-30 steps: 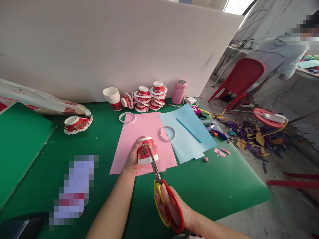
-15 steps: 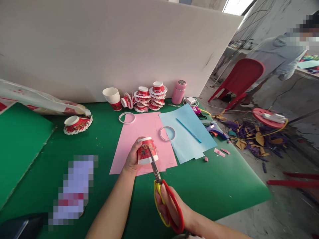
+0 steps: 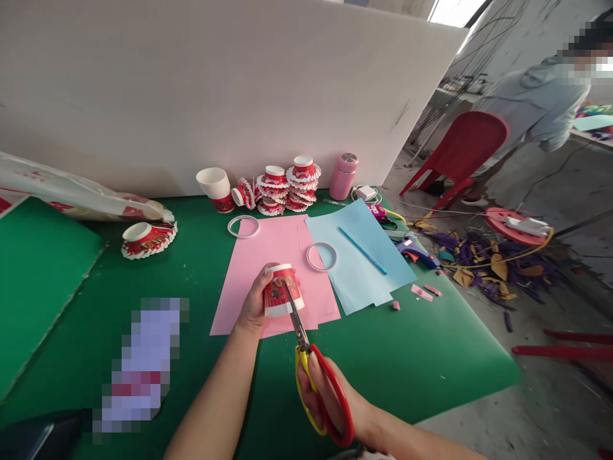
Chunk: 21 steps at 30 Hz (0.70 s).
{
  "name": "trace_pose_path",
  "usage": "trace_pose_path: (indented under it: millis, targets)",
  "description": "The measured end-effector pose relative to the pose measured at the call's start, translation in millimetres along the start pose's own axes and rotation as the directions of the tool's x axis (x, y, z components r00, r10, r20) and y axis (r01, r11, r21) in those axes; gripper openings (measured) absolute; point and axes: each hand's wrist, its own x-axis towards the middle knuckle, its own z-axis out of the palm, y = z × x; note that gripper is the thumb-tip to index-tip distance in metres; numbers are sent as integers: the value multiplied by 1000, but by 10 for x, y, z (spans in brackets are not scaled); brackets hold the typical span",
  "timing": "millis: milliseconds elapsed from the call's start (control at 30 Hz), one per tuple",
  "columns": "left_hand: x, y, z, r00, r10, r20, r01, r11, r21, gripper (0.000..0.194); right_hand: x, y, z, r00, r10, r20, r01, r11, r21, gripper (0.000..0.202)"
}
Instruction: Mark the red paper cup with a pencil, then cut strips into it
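Note:
My left hand point(image 3: 255, 299) is wrapped round the left side of a red patterned paper cup point(image 3: 278, 295), held above a pink sheet point(image 3: 239, 275). My right hand point(image 3: 330, 390) grips scissors point(image 3: 301, 335) by their yellow and red handles. The blades point up and lie against the front of the cup, near its middle. To the right of the cup a tape ring point(image 3: 322, 257) rests across the pink sheet and a light blue sheet point(image 3: 354, 275), which bears a blue pencil point(image 3: 363, 250). Another ring point(image 3: 243, 226) sits at the pink sheet's top.
Stacked cups point(image 3: 215, 186), fringed cut cups point(image 3: 301, 182) and a pink bottle point(image 3: 343, 177) line the white board. One cut cup point(image 3: 148, 237) sits left. A glue gun point(image 3: 416, 250) lies at the right edge. Beyond, a person stands by a red chair point(image 3: 464, 144).
My hands, the cup and the scissors have hardly moved. The person at the far right has shifted slightly.

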Motion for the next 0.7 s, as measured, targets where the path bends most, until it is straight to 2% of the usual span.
trace_pose_path:
  millis: [367,700]
  targets:
    - [5,-3,-13,1000,2,26,-2,1000,0,26,18,-10,23,996,-69,-63,65,996,-61,69]
    - [-15,-1,30,999,-8,39,9,1000,-21,33,73,73,-29,986,-161,-45,149,968,-203,70]
